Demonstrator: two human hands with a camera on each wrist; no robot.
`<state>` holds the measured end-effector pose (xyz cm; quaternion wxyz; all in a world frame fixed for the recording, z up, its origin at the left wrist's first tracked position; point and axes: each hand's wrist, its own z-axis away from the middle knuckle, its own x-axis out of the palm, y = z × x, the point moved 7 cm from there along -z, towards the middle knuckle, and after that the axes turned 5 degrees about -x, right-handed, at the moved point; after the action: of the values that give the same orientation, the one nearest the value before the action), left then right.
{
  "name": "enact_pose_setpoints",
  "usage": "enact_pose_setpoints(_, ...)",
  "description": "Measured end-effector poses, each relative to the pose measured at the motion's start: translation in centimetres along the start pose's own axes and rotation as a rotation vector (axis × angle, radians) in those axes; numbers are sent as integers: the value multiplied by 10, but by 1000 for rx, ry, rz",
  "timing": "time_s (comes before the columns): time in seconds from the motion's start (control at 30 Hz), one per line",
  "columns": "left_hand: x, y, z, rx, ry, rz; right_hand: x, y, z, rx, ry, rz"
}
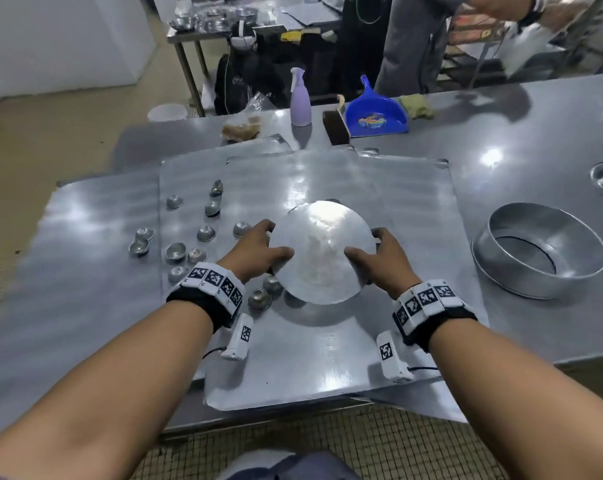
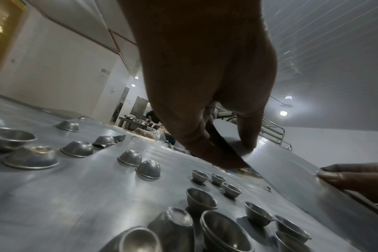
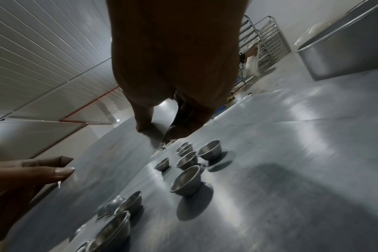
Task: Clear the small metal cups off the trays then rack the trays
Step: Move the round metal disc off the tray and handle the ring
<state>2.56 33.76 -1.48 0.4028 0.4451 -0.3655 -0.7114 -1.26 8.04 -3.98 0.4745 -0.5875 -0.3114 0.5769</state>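
A round flat metal tray (image 1: 322, 251) is held tilted above the table, gripped at its edges by both hands. My left hand (image 1: 262, 251) pinches its left rim, thumb on top. My right hand (image 1: 379, 258) pinches the right rim the same way. Several small metal cups (image 1: 206, 233) lie scattered on a large flat square tray (image 1: 397, 188), some upside down. More cups (image 2: 207, 199) stand under the lifted round tray (image 2: 291, 170); the right wrist view shows these cups (image 3: 187, 180) upright beneath it. No cup sits on the round tray's top face.
A deep round pan (image 1: 539, 251) stands on the table to the right. At the back are a purple spray bottle (image 1: 300, 98), a blue dustpan (image 1: 376, 112) and a brush (image 1: 334, 126). A person (image 1: 414, 39) stands beyond the table. A tall tray rack (image 3: 266, 39) is further off.
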Motion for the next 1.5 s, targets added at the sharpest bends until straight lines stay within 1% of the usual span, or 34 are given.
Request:
enact_pose_setpoints(0.1,7,3,-10,10,-3,-30,-7,6,-2,16,26,23)
enact_pose_setpoints(0.23,18,8,-30,23,-61,-66,-18,12,-7,78,27,47)
enact_pose_setpoints(0.4,26,11,-53,2,-146,-61,-22,18,-16,126,5,28)
enact_pose_setpoints(0.5,35,16,-60,24,-200,-65,-24,26,-17,152,30,13)
enact_pose_setpoints(0.6,43,19,-61,23,-221,-67,-29,33,-21,156,54,16)
enact_pose_setpoints(0.7,47,22,-60,0,-223,-81,-34,34,-29,142,23,26)
enact_pose_setpoints(0.87,46,32,-50,-61,-137,-98,-42,28,-48,70,-87,11)
enact_pose_setpoints(0.97,56,38,-34,-110,-64,-70,-54,29,-53,25,-172,-1)
enact_pose_setpoints(1.1,89,46,-7,-128,15,-16,-80,37,-55,-34,-248,-12)
enact_pose_setpoints(1.27,134,43,25,-159,134,23,-113,52,-46,-80,-322,-3)
enact_pose_setpoints(1.4,166,48,37,-152,194,125,-140,60,-39,-96,-335,4)
enact_pose_setpoints(1.5,184,58,38,-130,201,163,-162,62,-37,-108,-323,14)
